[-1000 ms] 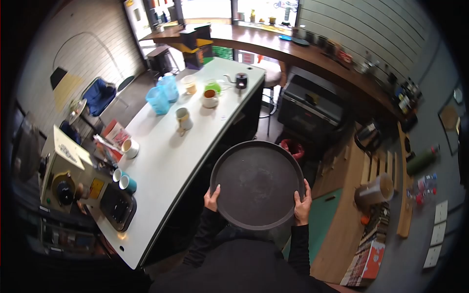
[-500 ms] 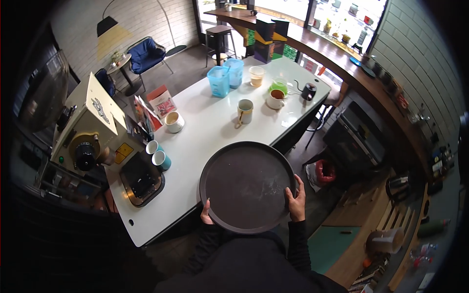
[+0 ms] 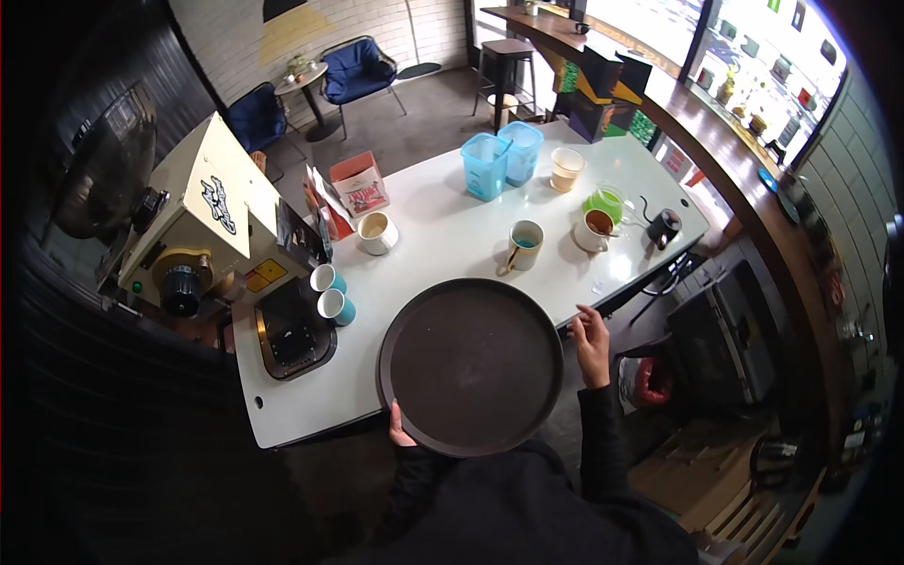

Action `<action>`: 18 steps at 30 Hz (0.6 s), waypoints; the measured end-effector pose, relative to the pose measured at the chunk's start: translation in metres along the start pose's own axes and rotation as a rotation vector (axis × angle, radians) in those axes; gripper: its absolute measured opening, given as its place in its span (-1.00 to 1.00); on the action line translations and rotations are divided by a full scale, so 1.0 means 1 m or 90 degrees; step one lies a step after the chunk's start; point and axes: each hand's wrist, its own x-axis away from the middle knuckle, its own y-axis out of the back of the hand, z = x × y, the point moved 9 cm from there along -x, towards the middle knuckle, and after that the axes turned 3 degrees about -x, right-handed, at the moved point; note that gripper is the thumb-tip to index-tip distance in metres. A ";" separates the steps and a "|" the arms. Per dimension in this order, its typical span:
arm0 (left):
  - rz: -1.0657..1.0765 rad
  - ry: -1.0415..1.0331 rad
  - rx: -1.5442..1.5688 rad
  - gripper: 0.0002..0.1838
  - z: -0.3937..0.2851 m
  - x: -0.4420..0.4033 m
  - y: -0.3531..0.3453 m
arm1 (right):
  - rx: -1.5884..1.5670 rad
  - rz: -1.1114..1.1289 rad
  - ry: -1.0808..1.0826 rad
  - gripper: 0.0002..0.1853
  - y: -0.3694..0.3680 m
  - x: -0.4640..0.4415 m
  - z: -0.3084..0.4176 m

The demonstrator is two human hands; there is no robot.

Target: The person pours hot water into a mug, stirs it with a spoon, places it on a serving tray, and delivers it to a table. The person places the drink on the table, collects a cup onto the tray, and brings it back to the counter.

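Right grip [image 3: 591,347] has come off the serving tray [image 3: 471,367]; left grip [image 3: 399,428] holds it alone

Half a second ago you had both on it. Your view has also turned left, so the bench [image 3: 433,202] sits further right in frame.

Left: thumb closed over the near-left rim, fingers hidden, presumably underneath taking the weight; the raised lip gives your thumb a stop. Right: fingers loose, part-curled, holding nothing, just beside the tray's right edge.

Tray is round, dark brown, face up, close to your body, which likely eases a one-handed hold. Its far side overlaps the bench's near edge in view; can't tell if they touch.

Handled mug [image 3: 525,243] stands upright beyond it, handle toward you, so reachable from your side. Two blue cups [image 3: 336,307] sit beside the grinder [image 3: 188,179], probably parked for filling. Blue plastic containers [image 3: 485,168] are at the far edge, likely to keep the middle free.

Bench top: white, glossy, glare at right. Room: blue chairs [image 3: 358,73] by a pale brick wall [image 3: 377,24], grey floor [image 3: 428,99], long wooden bar [image 3: 697,104] under bright windows.
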 end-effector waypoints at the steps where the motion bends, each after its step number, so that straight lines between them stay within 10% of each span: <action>1: -0.007 -0.011 0.002 -0.36 0.001 0.001 -0.008 | 0.067 0.017 0.045 -0.67 -0.004 -0.019 0.005; 10: -0.067 -0.091 0.069 -0.38 0.014 0.016 -0.024 | 0.155 0.177 0.008 0.05 -0.064 -0.123 -0.007; 18: -0.015 -0.181 0.038 -0.42 0.014 0.023 -0.029 | 0.146 0.233 0.080 -0.01 -0.104 -0.159 -0.020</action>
